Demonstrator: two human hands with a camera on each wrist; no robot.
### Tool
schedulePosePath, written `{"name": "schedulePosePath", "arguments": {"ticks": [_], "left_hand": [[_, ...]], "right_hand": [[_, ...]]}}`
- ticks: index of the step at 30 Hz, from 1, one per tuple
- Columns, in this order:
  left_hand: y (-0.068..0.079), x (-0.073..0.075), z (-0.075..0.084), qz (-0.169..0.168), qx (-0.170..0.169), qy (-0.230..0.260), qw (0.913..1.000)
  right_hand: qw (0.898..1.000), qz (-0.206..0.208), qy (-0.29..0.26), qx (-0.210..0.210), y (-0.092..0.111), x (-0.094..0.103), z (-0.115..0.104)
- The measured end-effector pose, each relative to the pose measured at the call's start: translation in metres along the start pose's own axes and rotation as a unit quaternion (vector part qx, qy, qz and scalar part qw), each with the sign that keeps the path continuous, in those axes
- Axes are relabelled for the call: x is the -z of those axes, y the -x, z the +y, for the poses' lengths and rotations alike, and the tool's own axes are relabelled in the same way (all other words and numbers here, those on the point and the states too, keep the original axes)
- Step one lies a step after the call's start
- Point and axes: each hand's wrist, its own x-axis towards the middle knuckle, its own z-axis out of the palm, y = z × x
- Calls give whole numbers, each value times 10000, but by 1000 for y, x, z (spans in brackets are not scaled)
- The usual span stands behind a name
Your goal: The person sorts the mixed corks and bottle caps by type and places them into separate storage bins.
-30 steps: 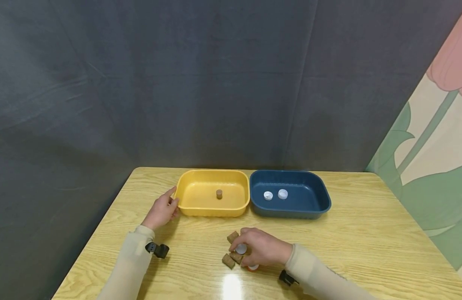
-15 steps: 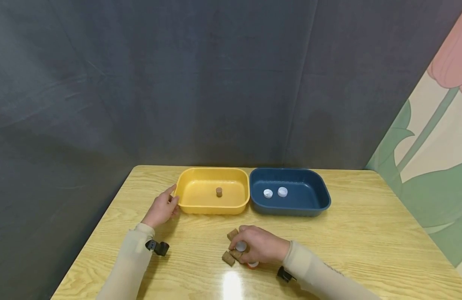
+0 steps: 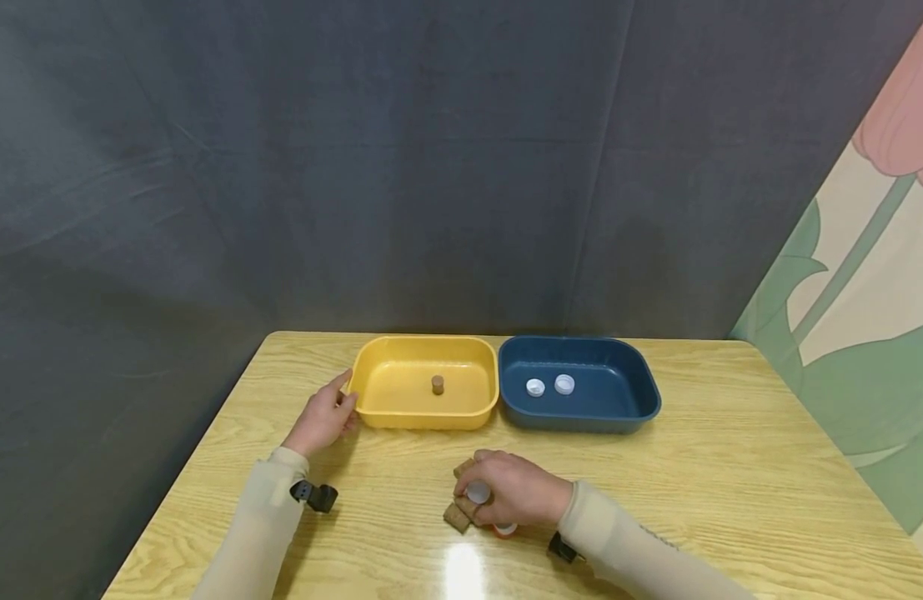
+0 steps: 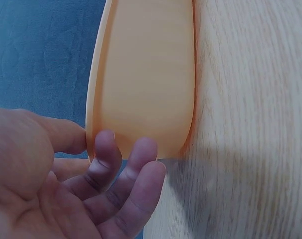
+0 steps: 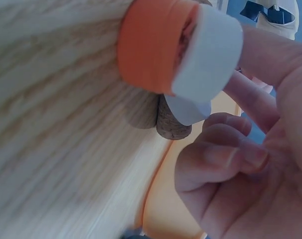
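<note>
Nearest, an orange-and-white cap (image 5: 146, 50) sits on the worktop (image 3: 694, 467), orange side down, partly under the right hand (image 3: 517, 492). That hand is narrow, its fingers bent in about a white cap (image 3: 479, 492); I cannot tell whether they pinch it. Three corks (image 3: 456, 517) lie close along the hand's left side, so it has little room that way, while to its right a broad stretch of wood runs to the worktop's slanting edge.

Farther off, the left hand (image 3: 324, 421) holds the yellow tray (image 3: 401, 392) by its left rim, fingers bent at the outer wall. A strip of wood separates the trays from the corks. One upright cork (image 3: 438, 384) stands inside, away from the walls. The blue tray (image 3: 611, 392) is just beside it, rims nearly meeting, with two white lids (image 3: 564, 384) left of its middle. Both trays are near the far edge, before a dark curtain (image 3: 446, 167).
</note>
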Motion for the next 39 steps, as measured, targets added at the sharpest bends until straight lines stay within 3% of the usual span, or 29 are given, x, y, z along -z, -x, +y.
{"name": "schedulePosePath", "arguments": {"ticks": [15, 20, 31, 39], "left_hand": [[-1, -1, 0, 14, 93, 65, 9999], [0, 0, 0, -15, 98, 86, 9999], [1, -2, -1, 14, 34, 117, 9999], [1, -2, -1, 35, 3, 116, 9999]], "right_hand": [[9993, 172, -325, -14, 0, 4, 0], [9991, 310, -175, 231, -2, 11, 0], [9946, 876, 293, 475, -11, 41, 3], [9918, 1203, 361, 251, -27, 67, 9]]}}
